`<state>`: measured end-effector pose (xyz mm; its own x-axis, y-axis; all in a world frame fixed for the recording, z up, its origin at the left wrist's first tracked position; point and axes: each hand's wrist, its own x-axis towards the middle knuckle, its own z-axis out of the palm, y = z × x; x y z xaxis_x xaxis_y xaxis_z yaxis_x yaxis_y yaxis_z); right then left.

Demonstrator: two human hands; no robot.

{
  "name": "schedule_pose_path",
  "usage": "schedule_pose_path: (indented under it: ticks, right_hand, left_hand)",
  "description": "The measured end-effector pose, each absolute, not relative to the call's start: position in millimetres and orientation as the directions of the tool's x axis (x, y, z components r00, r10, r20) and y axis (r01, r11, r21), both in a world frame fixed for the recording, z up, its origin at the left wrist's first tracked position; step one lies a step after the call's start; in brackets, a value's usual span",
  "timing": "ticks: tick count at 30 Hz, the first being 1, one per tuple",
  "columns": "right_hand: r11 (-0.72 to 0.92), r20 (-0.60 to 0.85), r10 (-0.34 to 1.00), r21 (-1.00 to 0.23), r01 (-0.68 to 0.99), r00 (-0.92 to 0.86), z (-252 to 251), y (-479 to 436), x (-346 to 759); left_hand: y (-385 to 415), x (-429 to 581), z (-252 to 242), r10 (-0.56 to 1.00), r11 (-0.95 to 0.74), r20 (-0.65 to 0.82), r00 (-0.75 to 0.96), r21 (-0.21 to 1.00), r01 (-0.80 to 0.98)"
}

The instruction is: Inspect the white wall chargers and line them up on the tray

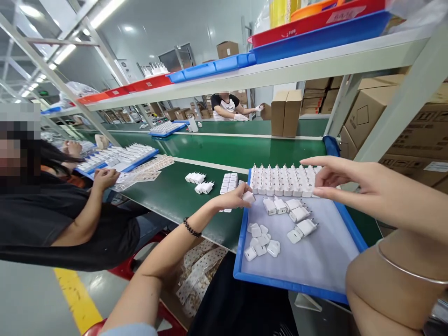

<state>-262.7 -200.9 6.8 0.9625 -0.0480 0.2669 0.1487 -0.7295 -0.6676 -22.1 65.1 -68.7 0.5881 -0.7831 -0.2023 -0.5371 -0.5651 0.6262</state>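
Note:
My left hand (pixel 235 198) is closed on a white plug adapter (pixel 248 196) at the left rim of a blue tray (pixel 297 284). My right hand (pixel 345 183) hovers open over the tray's far right side, fingers stretched toward two rows of upright white adapters (pixel 283 181). Loose adapters (pixel 297 214) lie in the tray's middle, and a small cluster of them (pixel 261 240) lies nearer its left front. More adapters (pixel 199 182) rest on the green belt (pixel 168 196) to the left of the tray.
A co-worker in black (pixel 52 219) sits close on the left, hand (pixel 105 177) by sheets of labels (pixel 147 169) and another blue tray (pixel 115 156). A person in white (pixel 226 108) works across the belt. Cardboard boxes (pixel 286 112) stand behind; a shelf of trays (pixel 315 28) hangs overhead.

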Motion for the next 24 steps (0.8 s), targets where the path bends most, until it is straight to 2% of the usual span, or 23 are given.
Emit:
schedule_pose_path:
  ticks: [5,9,11,13,17,20,24]
  right_hand:
    - [-0.732,0.427,-0.022,-0.623,0.276,0.904,4,-215,-283]
    - [-0.717,0.445,0.097,-0.589,0.373,0.890,4,-214,-285]
    - [-0.700,0.487,0.102,-0.585,0.410,0.868,6,-212,-289]
    - [-0.677,0.566,0.034,-0.594,0.435,0.824,10,-211,-294]
    - [-0.668,0.740,-0.276,-0.607,0.431,0.613,14,-209,-306]
    - [-0.674,0.763,-0.459,-0.633,0.381,0.456,12,-211,-309]
    - [-0.627,0.742,-0.565,-0.670,0.397,0.361,7,-217,-307]
  left_hand:
    - [53,-21,-90,-0.734,-0.613,0.013,0.679,0.418,-0.671]
    - [36,-25,-92,-0.802,-0.530,0.081,0.592,0.362,-0.767]
    - [16,-33,-94,-0.854,-0.449,0.096,0.511,0.361,-0.818]
    - [-14,-46,-100,-0.903,-0.365,0.087,0.421,0.364,-0.857]
    - [-91,-84,-125,-0.966,-0.237,0.013,0.257,0.346,-0.908]
    - [-139,-108,-145,-0.982,-0.187,-0.079,0.171,0.298,-0.936]
    - [-172,-115,-164,-0.971,-0.231,-0.117,0.210,0.206,-0.951]
